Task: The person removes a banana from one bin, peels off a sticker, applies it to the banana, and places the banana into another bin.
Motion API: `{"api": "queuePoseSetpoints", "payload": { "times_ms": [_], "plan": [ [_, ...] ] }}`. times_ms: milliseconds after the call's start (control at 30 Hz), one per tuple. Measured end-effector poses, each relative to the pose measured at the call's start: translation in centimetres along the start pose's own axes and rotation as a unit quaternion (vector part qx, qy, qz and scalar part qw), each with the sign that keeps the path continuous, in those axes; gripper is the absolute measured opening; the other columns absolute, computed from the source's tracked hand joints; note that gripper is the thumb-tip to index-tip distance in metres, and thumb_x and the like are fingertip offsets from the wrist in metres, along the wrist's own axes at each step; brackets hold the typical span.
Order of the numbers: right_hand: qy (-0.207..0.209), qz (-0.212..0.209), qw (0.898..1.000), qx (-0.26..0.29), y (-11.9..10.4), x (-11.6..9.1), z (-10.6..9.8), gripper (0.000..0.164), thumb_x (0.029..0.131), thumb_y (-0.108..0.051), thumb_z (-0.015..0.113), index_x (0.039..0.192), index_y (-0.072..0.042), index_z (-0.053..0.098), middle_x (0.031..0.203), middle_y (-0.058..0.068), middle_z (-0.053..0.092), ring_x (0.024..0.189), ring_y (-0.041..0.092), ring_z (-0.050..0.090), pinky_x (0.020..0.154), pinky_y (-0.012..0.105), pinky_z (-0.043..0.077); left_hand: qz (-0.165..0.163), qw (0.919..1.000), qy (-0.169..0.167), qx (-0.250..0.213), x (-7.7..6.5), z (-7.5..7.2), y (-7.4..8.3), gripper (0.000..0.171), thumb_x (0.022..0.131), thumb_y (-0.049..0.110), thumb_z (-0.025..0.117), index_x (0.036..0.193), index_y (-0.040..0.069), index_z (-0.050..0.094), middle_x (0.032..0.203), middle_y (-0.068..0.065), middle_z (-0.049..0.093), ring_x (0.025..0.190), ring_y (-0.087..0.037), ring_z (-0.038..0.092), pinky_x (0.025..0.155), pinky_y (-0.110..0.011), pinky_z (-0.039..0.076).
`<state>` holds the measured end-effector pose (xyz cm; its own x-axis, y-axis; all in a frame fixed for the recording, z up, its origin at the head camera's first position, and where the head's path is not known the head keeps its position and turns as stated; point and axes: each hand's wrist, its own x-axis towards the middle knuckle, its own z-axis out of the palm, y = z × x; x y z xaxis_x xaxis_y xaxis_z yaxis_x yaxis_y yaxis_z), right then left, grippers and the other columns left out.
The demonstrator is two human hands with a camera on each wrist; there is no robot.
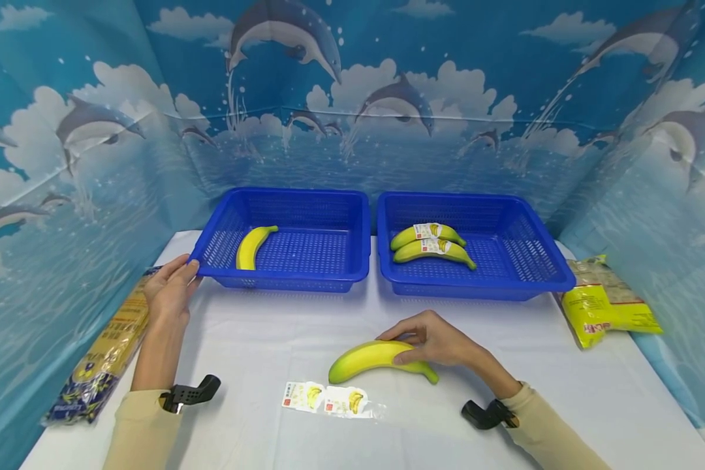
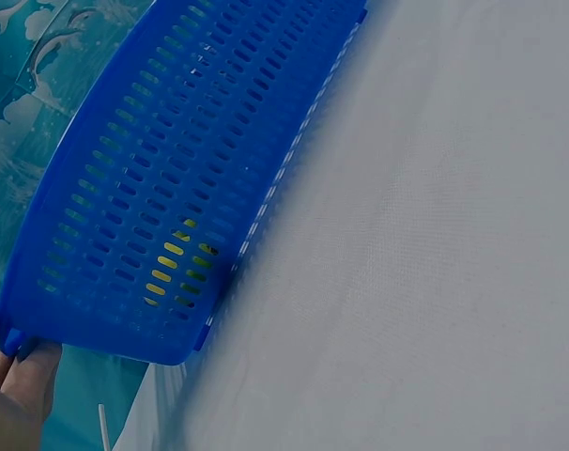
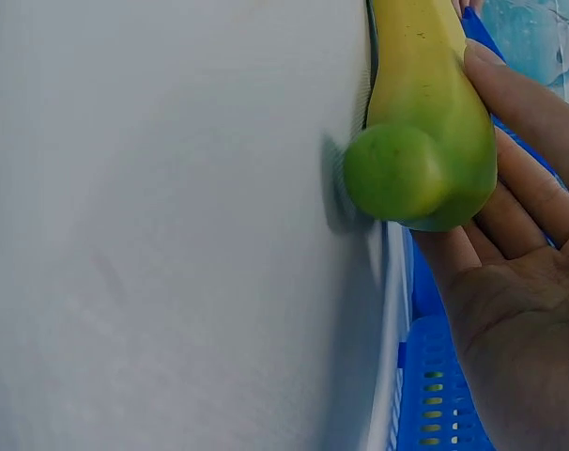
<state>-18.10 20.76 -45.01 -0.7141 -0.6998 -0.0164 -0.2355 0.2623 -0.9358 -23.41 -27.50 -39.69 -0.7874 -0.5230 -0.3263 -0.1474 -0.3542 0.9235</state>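
Note:
My left hand grips the front left corner of the left blue basket by its rim, thumb on top. A single yellow banana lies inside that basket. On the white table my right hand holds a yellow-green banana, with thumb and fingers on either side of it; the right wrist view shows its green end close up. Just in front of this banana lies a strip of banana stickers on clear backing. The left wrist view shows the basket's slotted side, yellow showing through the slots.
In the right blue basket lie two bananas with white labels. A long yellow and dark packet lies at the left, partly behind my left arm. A yellow bag is at the right. A dolphin-printed curtain surrounds the table.

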Motion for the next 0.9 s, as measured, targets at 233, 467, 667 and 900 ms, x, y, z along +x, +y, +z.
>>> {"api": "queuePoseSetpoints", "payload": {
  "times_ms": [233,467,667,900],
  "plan": [
    [-0.001,0.003,1.0,0.009,-0.06,0.0,0.06,0.041,0.088,-0.002,0.088,0.128,-0.001,0.076,0.13,0.013,0.076,0.124,0.035,0.071,0.102,0.033,0.06,0.0,1.0,-0.002,-0.005,-0.17,-0.17,0.1,0.053,0.103,0.01,0.073,0.154,0.008,0.059,0.153,-0.013,0.058,0.135,-0.021,0.063,0.11,-0.031,0.053],
    [-0.003,-0.002,1.0,0.017,-0.07,-0.05,0.05,0.041,0.089,-0.002,0.087,0.128,0.001,0.076,0.132,0.015,0.075,0.127,0.037,0.069,0.103,0.034,0.06,-0.001,0.9998,-0.006,-0.019,-0.19,-0.18,0.18,0.051,0.102,0.007,0.073,0.152,0.007,0.061,0.142,-0.009,0.064,0.135,-0.021,0.063,0.106,-0.029,0.055],
    [-0.004,-0.01,1.0,0.016,0.04,-0.23,-0.01,0.04,0.09,-0.001,0.086,0.128,0.002,0.075,0.132,0.017,0.075,0.127,0.034,0.07,0.104,0.034,0.059,-0.001,0.9997,-0.009,-0.023,-0.26,-0.2,0.1,0.051,0.102,0.006,0.073,0.152,0.006,0.061,0.135,-0.006,0.067,0.132,-0.02,0.063,0.104,-0.027,0.056],
    [-0.01,-0.002,1.0,0.003,-0.24,-0.3,-0.12,0.04,0.091,-0.005,0.086,0.13,-0.002,0.076,0.133,0.012,0.075,0.128,0.024,0.07,0.105,0.033,0.059,0.004,0.9999,-0.013,-0.001,-0.43,-0.03,0.17,0.051,0.104,0.008,0.07,0.154,0.006,0.058,0.15,-0.013,0.06,0.135,-0.021,0.062,0.111,-0.031,0.051]
  ]
}}
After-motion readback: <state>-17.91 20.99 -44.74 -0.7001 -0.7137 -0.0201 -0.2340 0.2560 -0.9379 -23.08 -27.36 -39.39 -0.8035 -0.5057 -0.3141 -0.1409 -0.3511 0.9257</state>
